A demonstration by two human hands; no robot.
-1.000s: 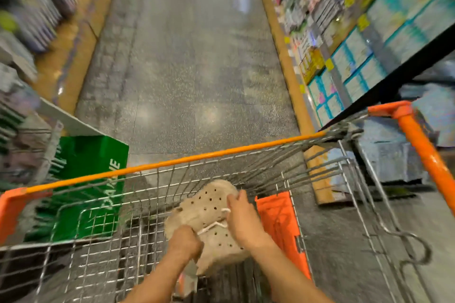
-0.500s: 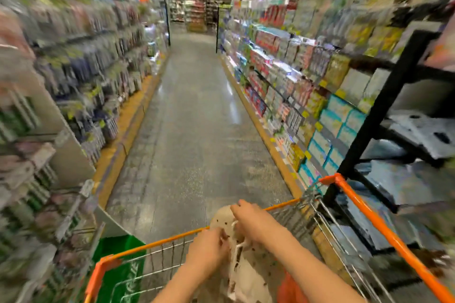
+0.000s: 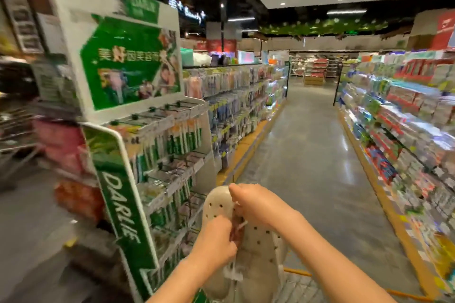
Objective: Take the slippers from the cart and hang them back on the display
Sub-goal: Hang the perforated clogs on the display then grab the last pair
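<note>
Both hands hold the slippers [image 3: 256, 241] up in front of the body, above the cart [image 3: 298, 275], of which only an orange rim and some wire mesh show at the bottom. The slippers are beige with round holes, and they stand upright with the toe end at the top. The left hand [image 3: 216, 241] has its grip clenched on the middle of the slippers, where a white plastic tie and a small tag sit. The right hand [image 3: 256, 204] has its grip grasping the upper part of the slippers, its fingers curled over the edge near the toe.

Just to the left stands a green and white rack [image 3: 128, 155] with hanging toothbrush packs on hooks. Behind it a long shelf [image 3: 236, 106] of hanging goods runs along the aisle. On the right side another shelf [image 3: 406, 135] carries boxed products. The grey floor [image 3: 307, 155] between them is shiny. The picture is blurred, so small details on the tag cannot be read.
</note>
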